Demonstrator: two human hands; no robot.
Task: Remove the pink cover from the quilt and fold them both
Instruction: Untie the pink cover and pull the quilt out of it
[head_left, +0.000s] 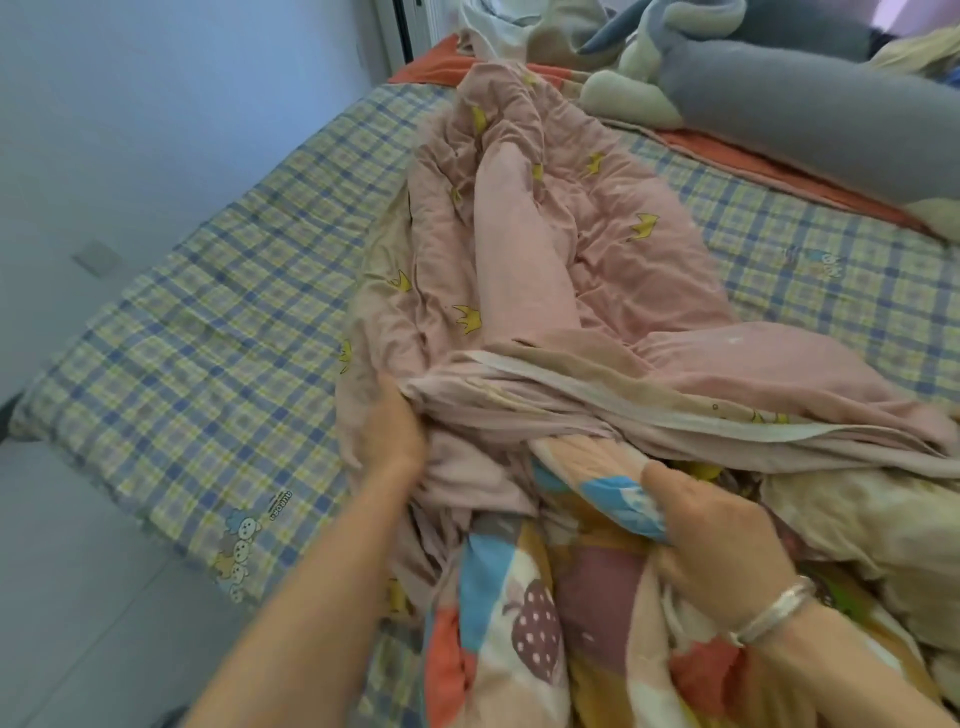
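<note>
The pink cover (530, 249) with yellow crown prints lies crumpled along the middle of the bed. Its open edge with a white band runs across in front of me. My left hand (387, 431) grips that edge at its left end. A colourful patchwork quilt (524, 597) with a strawberry print pokes out of the opening toward me. My right hand (722, 540), a silver bangle on its wrist, grips a bunch of the quilt just below the opening.
A blue and yellow plaid sheet (208, 332) covers the bed. Long grey and white plush pillows (779, 104) lie at the far right over an orange sheet. A pale wall and floor are at the left. Cream fabric (857, 525) is bunched at my right.
</note>
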